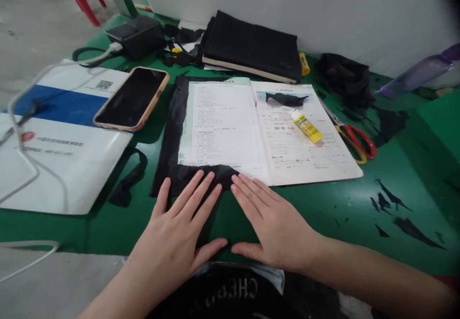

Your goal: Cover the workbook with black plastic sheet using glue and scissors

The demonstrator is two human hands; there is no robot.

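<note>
An open book [226,122] lies on the green table, with black cloth-like covering [175,118] folded over the left and bottom edges of its left page. My left hand [183,218] is spread out, fingertips resting on the bottom fold [187,171]. Beside it my right hand [273,218] lies flat with fingers extended, its tips at the right end of that fold. Neither hand holds anything. On the right page sit a yellow and white glue tube [307,126] and a black scrap [286,99].
Scissors [355,142] with red and yellow handles lie right of the book, near black scraps [413,230]. A phone [132,98] rests on a white and blue folder [68,165] at left. Behind are a black-covered book [251,43], black box [138,36] and purple bottle [417,72].
</note>
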